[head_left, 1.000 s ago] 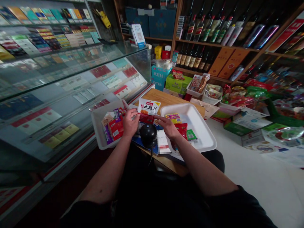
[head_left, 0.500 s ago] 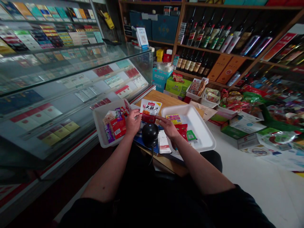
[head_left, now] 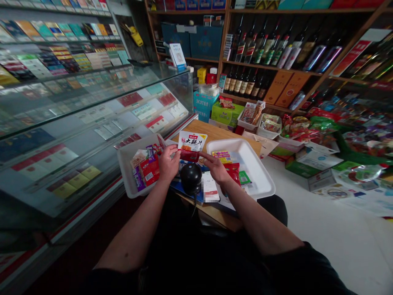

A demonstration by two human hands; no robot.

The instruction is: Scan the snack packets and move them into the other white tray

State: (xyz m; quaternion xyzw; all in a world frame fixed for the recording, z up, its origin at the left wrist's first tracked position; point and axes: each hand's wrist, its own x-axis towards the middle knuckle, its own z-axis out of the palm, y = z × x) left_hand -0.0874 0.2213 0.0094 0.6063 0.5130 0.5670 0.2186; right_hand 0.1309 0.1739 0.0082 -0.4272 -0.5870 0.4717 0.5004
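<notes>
Both my hands hold one white and red snack packet upright above a black dome-shaped scanner. My left hand pinches the packet's lower left corner, and my right hand pinches its lower right edge. A white tray at my left holds several red and purple snack packs. Another white tray at my right holds a yellow pack, a red pack and a green pack. A phone lies beside the scanner.
The trays sit on a small wooden table. A glass display counter with cigarette packs runs along the left. Shelves of wine bottles stand behind, with boxes and snack bins on the floor to the right.
The packet and both hands stay in nearly the same place over the scanner. The view has shifted slightly as my head moved.
</notes>
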